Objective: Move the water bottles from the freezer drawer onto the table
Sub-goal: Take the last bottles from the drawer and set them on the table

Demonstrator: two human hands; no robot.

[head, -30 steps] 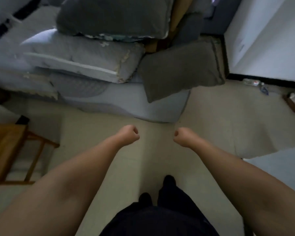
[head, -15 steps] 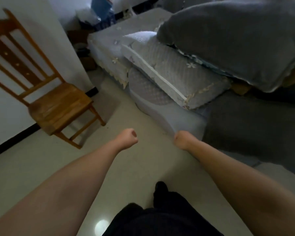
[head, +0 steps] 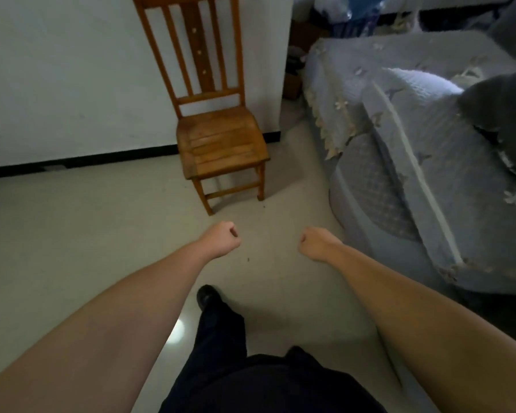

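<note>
Water bottles: none in view, and neither the freezer drawer nor the tabletop shows in this view. Where they lie cannot be told from here.

Scene: pale floor (head: 72, 248). Wooden chair (head: 221, 144) against the white wall (head: 57, 70), far centre. Bed (head: 414, 159) with a quilted grey-blue cover along the right, a dark pillow (head: 504, 105) at its far right edge. Clutter in the far right corner, too dim to name. One dark shoe (head: 206, 296) on the floor, near centre, below dark trousers.

Step in hand, by my reading: walking through the room toward the freezer, nothing carried. Task looks to be at a transit stage; no bottle handled at this moment.

Doing it well: pass between chair and bed without clipping the chair leg on the left or the bed corner on the right. Uncurl the fingers before reaching the drawer handle. Frozen bottles will likely be slick with frost and stiff, so a full wrap around the body should serve better than a pinch at the cap.

Hands:
- Left hand (head: 222, 239): curled into a loose fist, thumb side up, holding nothing, touching nothing. Held out over the floor, just near of the chair.
- Right hand (head: 316, 244): likewise curled closed, empty, clear of the bed edge to its right.
- The two fists are near each other, apart, at about the same height.
</note>
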